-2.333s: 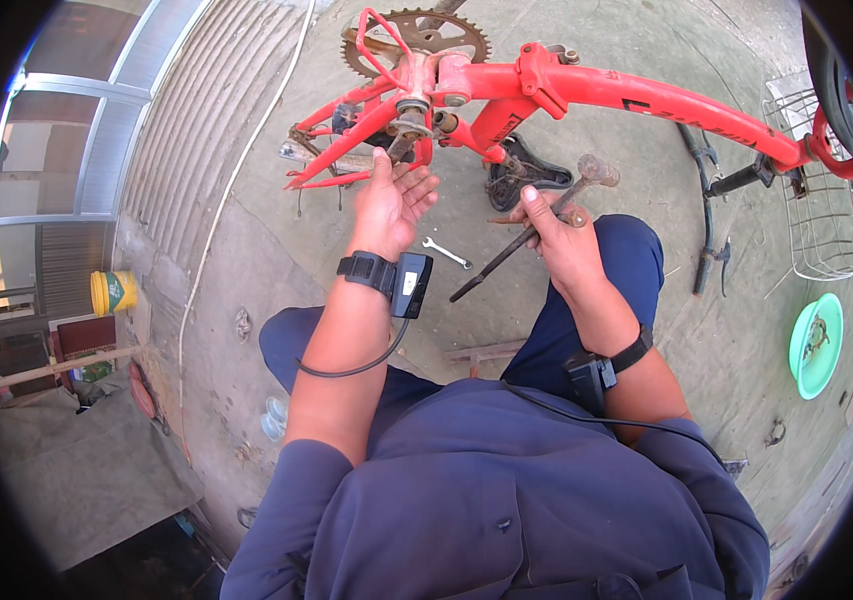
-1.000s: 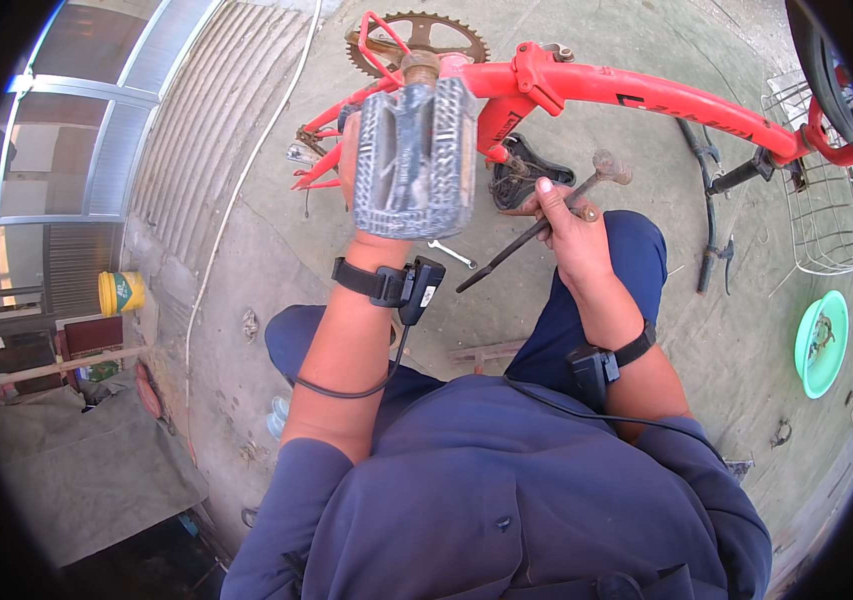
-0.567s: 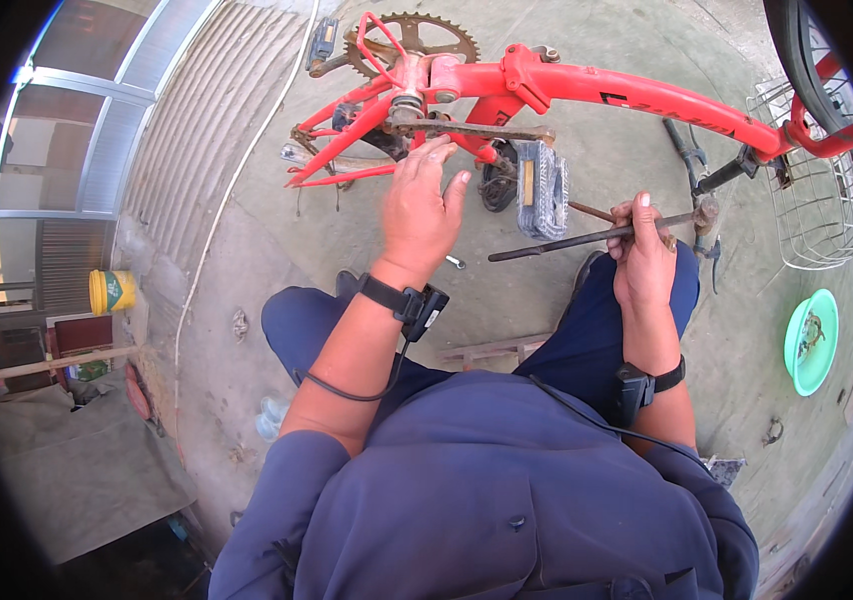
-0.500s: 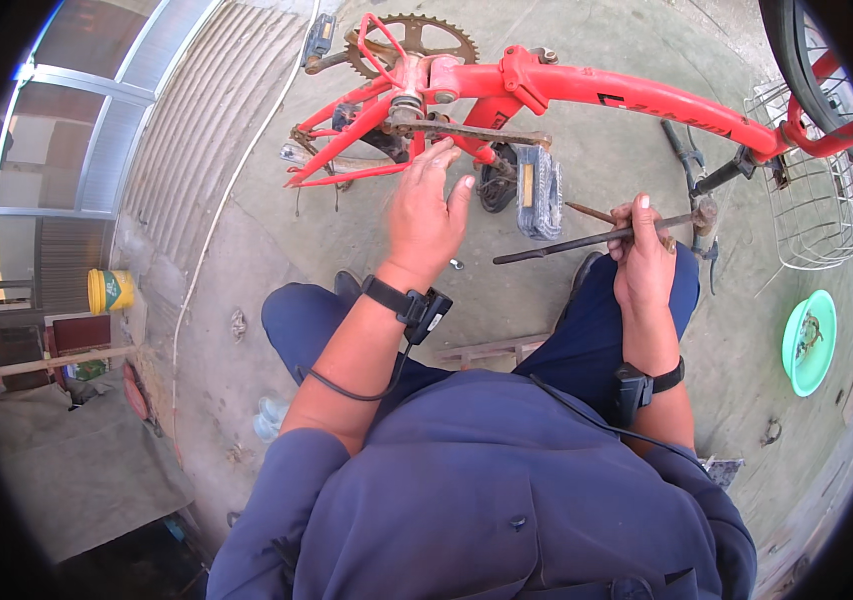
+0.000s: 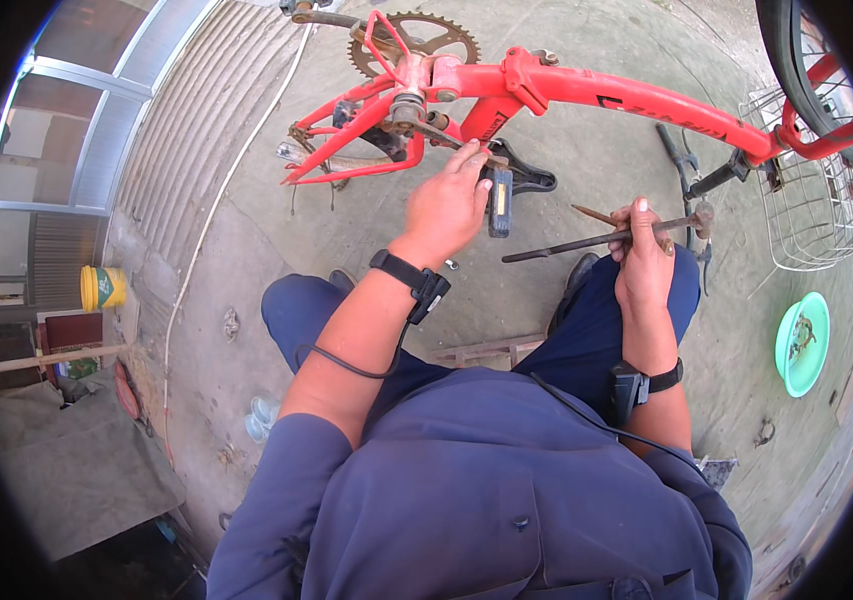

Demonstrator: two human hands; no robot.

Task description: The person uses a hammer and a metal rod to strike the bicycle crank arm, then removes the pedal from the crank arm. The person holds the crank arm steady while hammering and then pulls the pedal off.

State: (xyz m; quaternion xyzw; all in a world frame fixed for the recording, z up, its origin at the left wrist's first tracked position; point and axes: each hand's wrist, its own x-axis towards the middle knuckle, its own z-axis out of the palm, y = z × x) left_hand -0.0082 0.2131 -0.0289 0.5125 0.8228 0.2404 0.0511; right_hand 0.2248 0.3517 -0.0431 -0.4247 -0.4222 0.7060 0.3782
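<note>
A red bicycle frame [image 5: 637, 92] stands before me, with its crank arm [image 5: 437, 131] angled down to the right and a worn pedal [image 5: 501, 205] at the arm's end. My left hand [image 5: 444, 207] lies against the crank near the pedal, fingers stretched out and thumb apart, not wrapped round it. Over my right thigh, my right hand [image 5: 644, 250] is closed on a hammer [image 5: 567, 245], whose head lies to the right and whose dark handle points left. A thin pointed brownish rod [image 5: 595, 214] is held in the same hand; its kind is unclear.
Behind the crank is a rusty chainring [image 5: 434, 40]; a black saddle [image 5: 532, 178] hangs below the frame. To the right are a wire basket [image 5: 812, 225], a wheel [image 5: 797, 70] and a green basin [image 5: 803, 345] holding small parts. A yellow bucket [image 5: 103, 288] stands left.
The near crank arm and pedal have swung down and left, and the far crank has turned too. My left hand has moved slightly right and down. My right hand still holds the hammer and rod.
</note>
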